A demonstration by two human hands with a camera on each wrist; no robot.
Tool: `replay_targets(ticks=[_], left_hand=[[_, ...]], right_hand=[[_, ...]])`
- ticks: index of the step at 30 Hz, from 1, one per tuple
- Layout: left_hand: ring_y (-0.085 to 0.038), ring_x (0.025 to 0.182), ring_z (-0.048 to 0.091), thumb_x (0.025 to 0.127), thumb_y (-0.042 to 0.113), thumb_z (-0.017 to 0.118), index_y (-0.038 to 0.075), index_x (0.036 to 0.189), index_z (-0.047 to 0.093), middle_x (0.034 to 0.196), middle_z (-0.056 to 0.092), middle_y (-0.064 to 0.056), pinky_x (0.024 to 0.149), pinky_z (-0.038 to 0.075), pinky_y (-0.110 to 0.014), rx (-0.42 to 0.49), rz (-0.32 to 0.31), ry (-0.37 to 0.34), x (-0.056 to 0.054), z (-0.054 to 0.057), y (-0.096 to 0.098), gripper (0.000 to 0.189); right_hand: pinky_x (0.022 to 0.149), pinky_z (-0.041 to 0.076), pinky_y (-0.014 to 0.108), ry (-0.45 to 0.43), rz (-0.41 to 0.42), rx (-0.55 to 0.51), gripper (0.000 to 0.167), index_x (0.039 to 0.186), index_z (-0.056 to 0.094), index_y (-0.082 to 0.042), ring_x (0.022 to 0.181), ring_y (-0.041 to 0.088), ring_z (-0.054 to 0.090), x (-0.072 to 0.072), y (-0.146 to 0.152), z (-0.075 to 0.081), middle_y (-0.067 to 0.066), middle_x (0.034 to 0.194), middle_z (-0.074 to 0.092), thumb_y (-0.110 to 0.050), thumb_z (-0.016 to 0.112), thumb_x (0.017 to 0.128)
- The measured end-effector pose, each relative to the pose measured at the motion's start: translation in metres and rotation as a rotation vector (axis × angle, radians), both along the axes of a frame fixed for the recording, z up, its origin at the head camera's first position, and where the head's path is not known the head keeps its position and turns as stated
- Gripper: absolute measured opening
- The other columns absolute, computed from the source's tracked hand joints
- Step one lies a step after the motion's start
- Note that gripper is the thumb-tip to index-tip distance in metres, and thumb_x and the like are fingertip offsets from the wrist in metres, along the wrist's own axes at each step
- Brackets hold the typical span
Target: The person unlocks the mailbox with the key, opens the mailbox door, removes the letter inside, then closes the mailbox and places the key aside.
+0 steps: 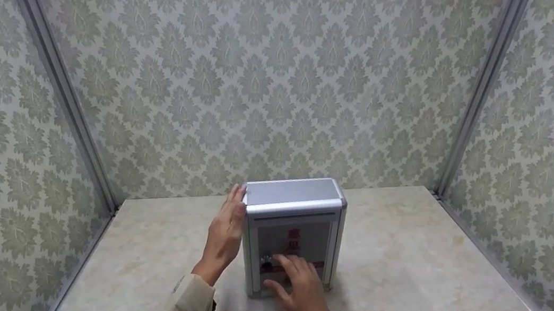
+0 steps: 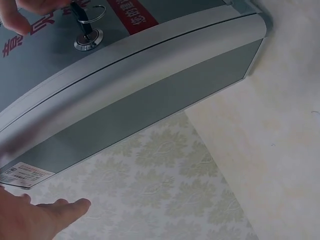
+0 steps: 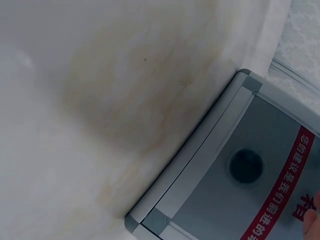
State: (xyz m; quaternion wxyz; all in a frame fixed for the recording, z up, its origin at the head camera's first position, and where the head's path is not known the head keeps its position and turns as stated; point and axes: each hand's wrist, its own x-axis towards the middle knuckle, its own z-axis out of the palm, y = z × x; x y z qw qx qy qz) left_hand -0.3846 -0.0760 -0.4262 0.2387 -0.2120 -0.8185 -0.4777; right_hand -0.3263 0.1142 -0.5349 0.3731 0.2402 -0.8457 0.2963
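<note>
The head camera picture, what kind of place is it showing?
Probably a small work booth: patterned panels stand on three sides, grey metal posts run up the corners, and a pale marbled tabletop between them holds a grey box.

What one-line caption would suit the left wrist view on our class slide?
A ringed key in the lock of a grey box, with the left hand near a white sticker.

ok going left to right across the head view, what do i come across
Left metal corner post, left hand, key lock, right hand, right metal corner post.
</note>
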Motion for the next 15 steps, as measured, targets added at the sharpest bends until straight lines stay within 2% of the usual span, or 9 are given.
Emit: replay_targets(ticks=[4, 8, 15], left_hand=[[-0.021, 0.144, 0.024, 0.106, 0.045, 0.035, 0.019, 0.153, 0.038, 0.158, 0.029, -0.004, 0.112, 0.023, -0.047, 0.001, -0.015, 0.007, -0.004, 0.002, 0.004, 0.054], [-0.015, 0.143, 0.023, 0.105, 0.047, 0.037, 0.022, 0.153, 0.039, 0.158, 0.029, 0.001, 0.112, 0.023, -0.045, -0.005, -0.033, -0.004, -0.008, 0.004, 0.006, 0.054], [-0.017, 0.143, 0.026, 0.104, 0.049, 0.041, 0.025, 0.153, 0.039, 0.156, 0.03, 0.007, 0.111, 0.027, -0.046, 0.003, -0.01, -0.034, -0.008, 0.004, -0.001, 0.055]], right_hand=[[0.082, 0.049, 0.053, -0.009, -0.004, 0.021, 0.047, 0.127, 0.064, -0.017, 0.102, 0.015, 0.058, 0.0, -0.001, 0.002, -0.005, 0.112, 0.061, -0.035, 0.078, 0.085], [0.081, 0.049, 0.053, -0.028, -0.028, 0.051, 0.045, 0.125, 0.065, -0.019, 0.1, 0.015, 0.058, -0.001, -0.003, 0.004, -0.005, 0.109, 0.061, -0.034, 0.078, 0.085], [0.07, 0.048, 0.037, 0.039, -0.025, 0.079, 0.039, 0.121, 0.068, -0.018, 0.089, 0.013, 0.058, -0.007, -0.015, 0.001, -0.006, 0.102, 0.061, -0.031, 0.078, 0.086]])
